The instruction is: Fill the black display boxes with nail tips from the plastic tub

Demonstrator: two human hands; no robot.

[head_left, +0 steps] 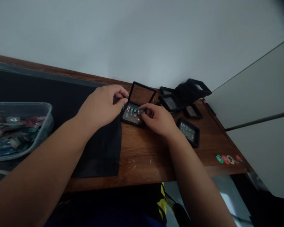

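Note:
A small black display box stands on the table with its clear-windowed lid raised. Several green, clear and pinkish polished stones lie in rows inside it. My right hand reaches over the box's right side, thumb and fingers closed on a clear stone at the inner edge. At the box's left, beside the hinge, my left hand is closed in a pinch. Whatever is between its fingertips is too small to make out.
A clear plastic tub of mixed colored stones sits at left on a black mat. Several black boxes are heaped at the back right. Another filled box lies nearer. Round stickers mark the wooden table's right corner.

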